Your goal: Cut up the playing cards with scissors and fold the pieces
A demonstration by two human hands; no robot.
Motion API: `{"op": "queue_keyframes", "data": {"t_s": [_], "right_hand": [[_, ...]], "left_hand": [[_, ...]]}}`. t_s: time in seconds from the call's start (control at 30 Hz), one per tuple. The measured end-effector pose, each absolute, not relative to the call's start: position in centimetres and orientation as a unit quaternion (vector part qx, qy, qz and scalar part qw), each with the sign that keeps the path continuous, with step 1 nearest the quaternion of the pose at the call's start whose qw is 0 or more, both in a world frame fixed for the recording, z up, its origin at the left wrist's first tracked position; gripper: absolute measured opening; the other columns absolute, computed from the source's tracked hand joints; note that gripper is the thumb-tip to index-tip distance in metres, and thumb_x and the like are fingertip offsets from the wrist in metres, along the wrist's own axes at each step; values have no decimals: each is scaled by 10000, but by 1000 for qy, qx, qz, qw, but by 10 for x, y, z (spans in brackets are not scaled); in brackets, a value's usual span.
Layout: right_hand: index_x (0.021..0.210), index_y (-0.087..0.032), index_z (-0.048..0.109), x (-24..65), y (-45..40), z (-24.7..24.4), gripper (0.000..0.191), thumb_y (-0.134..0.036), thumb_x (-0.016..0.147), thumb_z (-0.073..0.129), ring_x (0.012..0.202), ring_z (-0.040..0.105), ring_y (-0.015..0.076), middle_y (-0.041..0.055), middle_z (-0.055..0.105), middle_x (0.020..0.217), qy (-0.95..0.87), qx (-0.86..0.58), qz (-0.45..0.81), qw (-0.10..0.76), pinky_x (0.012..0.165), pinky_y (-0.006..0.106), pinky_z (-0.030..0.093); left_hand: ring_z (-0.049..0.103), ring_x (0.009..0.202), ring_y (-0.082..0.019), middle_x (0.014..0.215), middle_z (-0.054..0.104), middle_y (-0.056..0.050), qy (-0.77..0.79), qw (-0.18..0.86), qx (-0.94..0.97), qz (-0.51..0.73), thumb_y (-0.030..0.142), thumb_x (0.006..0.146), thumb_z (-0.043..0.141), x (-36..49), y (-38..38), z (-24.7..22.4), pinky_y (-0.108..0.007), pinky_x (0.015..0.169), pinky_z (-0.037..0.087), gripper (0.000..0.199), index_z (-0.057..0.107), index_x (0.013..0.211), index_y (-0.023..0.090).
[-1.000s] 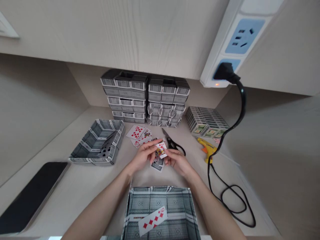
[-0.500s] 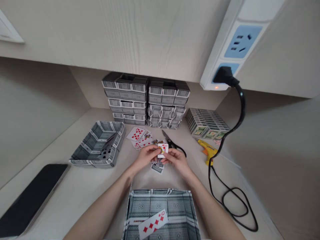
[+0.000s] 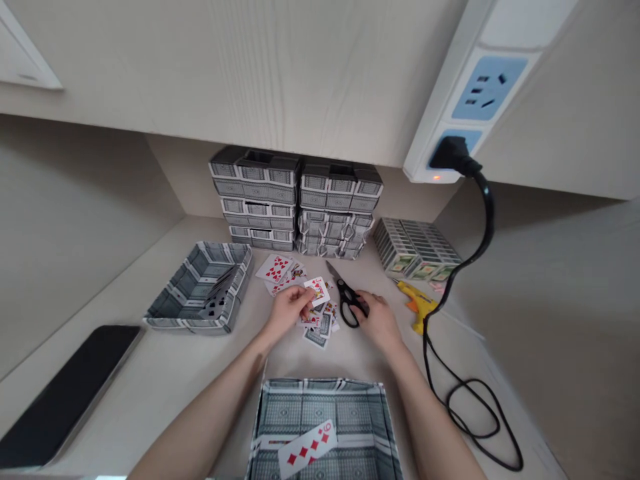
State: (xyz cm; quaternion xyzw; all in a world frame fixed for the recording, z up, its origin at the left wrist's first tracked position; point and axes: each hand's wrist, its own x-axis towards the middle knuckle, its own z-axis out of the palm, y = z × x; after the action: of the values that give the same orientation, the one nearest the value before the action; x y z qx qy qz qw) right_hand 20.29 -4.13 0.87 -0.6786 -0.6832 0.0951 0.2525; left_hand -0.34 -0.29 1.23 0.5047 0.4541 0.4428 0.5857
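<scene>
Between the thumb and fingers of my left hand is a playing card, a red jack, held face up above several loose cards. My right hand has closed its fingers on the black handles of the scissors, whose blades point away toward the back. Under and in front of my left hand lie more cards, some face down. Close to me stands an open box made of playing cards, with a six of diamonds inside it.
Card-made boxes are stacked at the back. Another open card box is at left, near a dark flat case. At right are card packs, a yellow glue gun and a black cable from a power strip.
My right hand has let go of the card and moved right onto the scissors' handles. My left hand keeps the card, now tilted and slightly to the left.
</scene>
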Motion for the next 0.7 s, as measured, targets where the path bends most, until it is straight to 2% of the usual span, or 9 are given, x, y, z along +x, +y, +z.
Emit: {"op": "queue_keyframes", "data": {"t_s": [0.17,0.33,0.43,0.53,0.6,0.7], "right_hand": [[1117,-154,525,197,-42,10,407,-207,713,542,928,534,257,117,633,947,-681,-691,53,234,791,352,397],[969,-178,512,200,-41,6,306,-232,672,562,841,587,233,81,634,869,-615,-708,111,329,716,328,429],[818,-201,484,200,-38,7,253,-296,628,621,777,599,217,56,623,808,-544,-677,217,445,680,321,442],[734,-208,439,197,-40,17,316,-342,584,684,698,605,192,45,625,768,-438,-590,401,547,643,310,451],[784,-211,441,194,-44,27,360,-359,587,704,675,612,191,44,639,766,-376,-506,538,559,634,320,457],[899,-226,447,190,-50,38,460,-304,565,754,720,604,175,54,654,840,-340,-417,640,548,639,302,458]], "left_hand": [[437,338,-57,431,529,40,459,562,516,456,467,664,596,-3,-3,12,-173,351,338,345,504,574,147],[454,346,-61,472,554,38,465,548,516,467,460,682,583,-4,-3,12,-175,354,345,323,526,634,146],[471,360,-63,497,569,32,466,542,516,472,452,695,578,-7,-2,11,-179,372,357,314,540,652,143],[493,378,-72,522,588,22,467,542,504,484,459,700,571,-8,-1,11,-188,387,374,321,534,646,145],[518,398,-91,519,592,15,467,548,490,491,469,699,566,-7,0,10,-200,400,395,328,525,643,148],[542,412,-114,495,584,15,469,550,478,498,469,697,565,-6,1,8,-220,416,423,320,519,655,155]]}}
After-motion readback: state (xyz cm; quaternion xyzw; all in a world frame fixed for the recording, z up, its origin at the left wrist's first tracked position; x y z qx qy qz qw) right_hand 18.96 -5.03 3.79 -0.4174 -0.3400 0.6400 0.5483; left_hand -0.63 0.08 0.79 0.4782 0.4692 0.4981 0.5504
